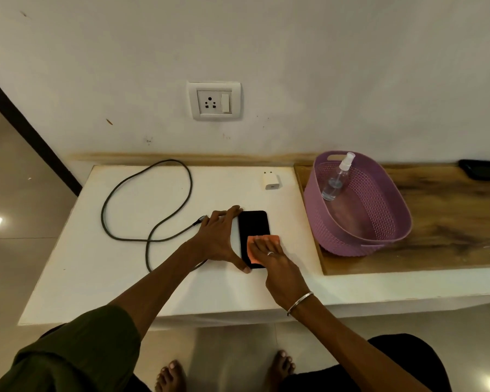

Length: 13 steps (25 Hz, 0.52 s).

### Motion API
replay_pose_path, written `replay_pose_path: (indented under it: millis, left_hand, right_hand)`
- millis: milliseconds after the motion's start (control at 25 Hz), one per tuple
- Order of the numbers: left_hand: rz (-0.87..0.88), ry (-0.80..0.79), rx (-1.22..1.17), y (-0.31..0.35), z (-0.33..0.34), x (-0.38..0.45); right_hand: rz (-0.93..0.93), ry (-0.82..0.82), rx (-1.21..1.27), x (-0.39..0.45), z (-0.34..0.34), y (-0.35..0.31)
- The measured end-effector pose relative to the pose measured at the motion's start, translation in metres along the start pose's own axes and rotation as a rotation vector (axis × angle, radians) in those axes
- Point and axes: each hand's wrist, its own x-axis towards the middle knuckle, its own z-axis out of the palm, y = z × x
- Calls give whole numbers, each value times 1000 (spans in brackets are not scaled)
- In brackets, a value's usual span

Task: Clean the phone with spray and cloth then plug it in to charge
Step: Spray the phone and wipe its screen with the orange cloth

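A black phone (253, 226) lies flat, screen up, on the white table (125, 278). My left hand (219, 237) braces its left edge, fingers straight along the far corner and thumb at the near corner. My right hand (269, 253) presses an orange cloth (255, 250) flat onto the phone's near half with straight fingers. A clear spray bottle (335, 179) leans inside the purple basket (391, 222). The dark charging cable (147, 210) loops on the table to the left, its plug end beside my left hand. A white charger adapter (270, 180) lies farther back.
A wall socket (214, 101) with a switch sits above the table. The purple basket stands on a wooden board (450, 222) to the right. A dark object (483, 169) lies at the far right edge. Tiled floor lies to the left and below.
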Motion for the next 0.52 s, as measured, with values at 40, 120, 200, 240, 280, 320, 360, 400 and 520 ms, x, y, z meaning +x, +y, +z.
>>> replay_pose_path:
  millis: [40, 120, 200, 240, 280, 320, 360, 400, 520]
  left_hand:
    - [3, 2, -6, -1, 1, 0]
    - [13, 1, -18, -3, 2, 1]
    - [21, 4, -7, -5, 2, 1]
    - [23, 1, 1, -5, 1, 1]
    - [23, 2, 5, -6, 2, 1]
    - [21, 8, 3, -5, 2, 1]
    - [19, 15, 1, -5, 2, 0]
    - [19, 17, 0, -4, 2, 0]
    - [15, 12, -4, -3, 2, -1]
  right_hand:
    - [-38, -17, 6, -1, 4, -5]
    - [-103, -44, -14, -5, 8, -11]
    - [-139, -21, -45, -9, 4, -4]
    - [-123, -7, -54, -11, 1, 3]
    - [-79, 3, -60, -14, -2, 10]
    - [-18, 15, -55, -17, -6, 16]
    - [40, 33, -39, -20, -9, 20]
    - [82, 52, -20, -22, -10, 21]
    - [83, 42, -11, -24, -6, 8]
